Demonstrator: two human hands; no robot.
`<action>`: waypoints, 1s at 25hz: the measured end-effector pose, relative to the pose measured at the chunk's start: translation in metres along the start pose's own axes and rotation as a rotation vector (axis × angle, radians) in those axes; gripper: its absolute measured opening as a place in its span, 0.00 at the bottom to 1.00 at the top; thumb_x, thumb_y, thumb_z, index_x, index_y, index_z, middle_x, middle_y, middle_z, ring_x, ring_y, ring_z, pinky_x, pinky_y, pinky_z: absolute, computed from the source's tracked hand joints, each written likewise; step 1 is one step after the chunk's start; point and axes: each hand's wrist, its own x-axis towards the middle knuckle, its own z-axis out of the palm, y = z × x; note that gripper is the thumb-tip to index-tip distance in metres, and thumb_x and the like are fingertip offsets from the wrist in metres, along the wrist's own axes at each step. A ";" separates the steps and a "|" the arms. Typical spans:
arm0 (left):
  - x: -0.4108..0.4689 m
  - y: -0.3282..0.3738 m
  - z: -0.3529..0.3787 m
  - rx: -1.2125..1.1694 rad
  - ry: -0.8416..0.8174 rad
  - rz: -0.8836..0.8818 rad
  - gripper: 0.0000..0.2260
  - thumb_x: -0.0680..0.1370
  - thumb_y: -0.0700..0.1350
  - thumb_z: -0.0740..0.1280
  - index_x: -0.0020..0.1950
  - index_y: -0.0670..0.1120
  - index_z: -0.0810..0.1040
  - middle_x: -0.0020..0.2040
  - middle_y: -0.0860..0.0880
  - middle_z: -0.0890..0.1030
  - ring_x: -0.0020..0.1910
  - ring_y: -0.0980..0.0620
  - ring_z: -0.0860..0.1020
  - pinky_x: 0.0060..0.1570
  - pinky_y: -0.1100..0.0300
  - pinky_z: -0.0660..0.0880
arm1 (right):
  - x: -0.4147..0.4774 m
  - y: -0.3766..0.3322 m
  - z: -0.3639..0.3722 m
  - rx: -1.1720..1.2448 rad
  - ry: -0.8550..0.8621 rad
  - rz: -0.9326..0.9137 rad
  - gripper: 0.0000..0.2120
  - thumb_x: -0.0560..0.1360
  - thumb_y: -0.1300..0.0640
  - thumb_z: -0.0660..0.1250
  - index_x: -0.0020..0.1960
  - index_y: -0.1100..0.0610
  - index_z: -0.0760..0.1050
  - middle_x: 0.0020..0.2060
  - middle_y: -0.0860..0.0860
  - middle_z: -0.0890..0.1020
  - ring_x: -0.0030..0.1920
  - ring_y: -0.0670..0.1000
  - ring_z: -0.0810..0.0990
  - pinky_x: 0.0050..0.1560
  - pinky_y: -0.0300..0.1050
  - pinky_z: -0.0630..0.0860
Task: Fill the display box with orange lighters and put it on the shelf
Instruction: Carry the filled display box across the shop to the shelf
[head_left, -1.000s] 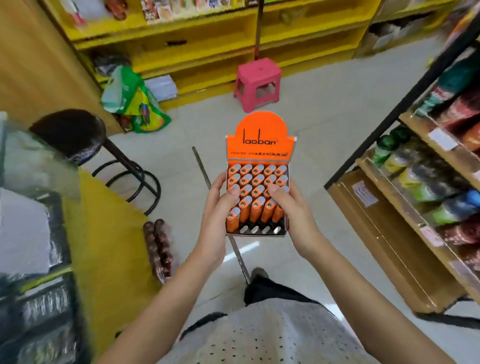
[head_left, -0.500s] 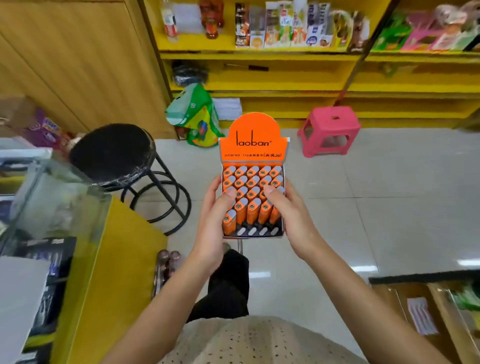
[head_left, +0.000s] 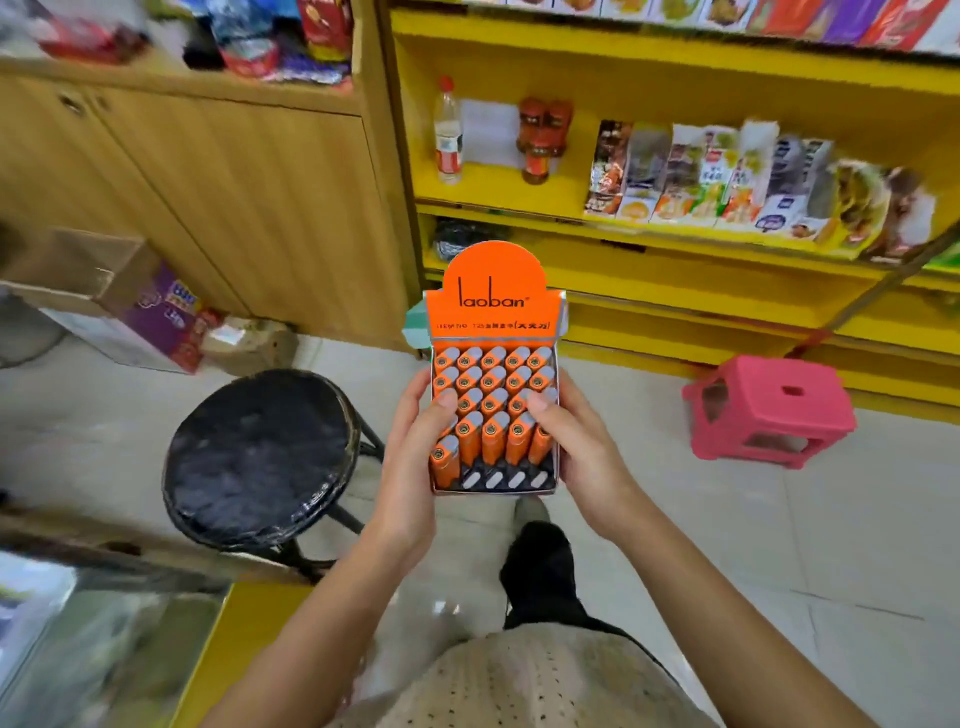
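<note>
An orange "laoban" display box (head_left: 493, 306) is held in front of my chest, its header card upright. Several rows of orange lighters (head_left: 491, 410) with silver tops stand in it; the nearest row holds one lighter at the left and black empty slots beside it. My left hand (head_left: 410, 467) grips the box's left side with the thumb on the lighters. My right hand (head_left: 582, 452) grips the right side, thumb on top as well. Yellow shelves (head_left: 649, 228) with snack packets and bottles stand straight ahead.
A black round stool (head_left: 260, 457) stands to the left on the tiled floor, a pink plastic stool (head_left: 769, 410) to the right. Wooden cabinets (head_left: 234, 197) and cardboard boxes (head_left: 104, 291) are at the left. A glass counter with a yellow edge (head_left: 104, 649) is at the bottom left.
The view has swung left: the dark rack at the right is gone and the yellow shelves and wooden cabinet now fill the front. Both hands keep the same hold on the box.
</note>
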 end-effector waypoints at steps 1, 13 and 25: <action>0.023 0.004 0.001 -0.008 0.028 0.013 0.22 0.76 0.50 0.63 0.71 0.49 0.68 0.64 0.44 0.79 0.60 0.42 0.78 0.63 0.37 0.71 | 0.027 -0.003 -0.003 -0.003 -0.022 0.013 0.23 0.73 0.52 0.64 0.68 0.50 0.68 0.61 0.52 0.80 0.57 0.51 0.81 0.52 0.45 0.80; 0.248 0.105 -0.009 -0.062 0.371 0.181 0.24 0.75 0.51 0.63 0.70 0.48 0.69 0.63 0.43 0.79 0.59 0.42 0.79 0.60 0.41 0.74 | 0.320 -0.086 0.023 -0.125 -0.377 0.058 0.21 0.72 0.49 0.65 0.65 0.48 0.70 0.59 0.53 0.81 0.57 0.53 0.82 0.56 0.53 0.79; 0.355 0.209 -0.129 -0.102 0.577 0.245 0.21 0.74 0.50 0.65 0.66 0.49 0.73 0.62 0.45 0.80 0.60 0.43 0.79 0.63 0.39 0.71 | 0.475 -0.107 0.157 -0.134 -0.506 0.058 0.21 0.71 0.48 0.65 0.64 0.50 0.72 0.56 0.52 0.83 0.53 0.50 0.83 0.50 0.46 0.80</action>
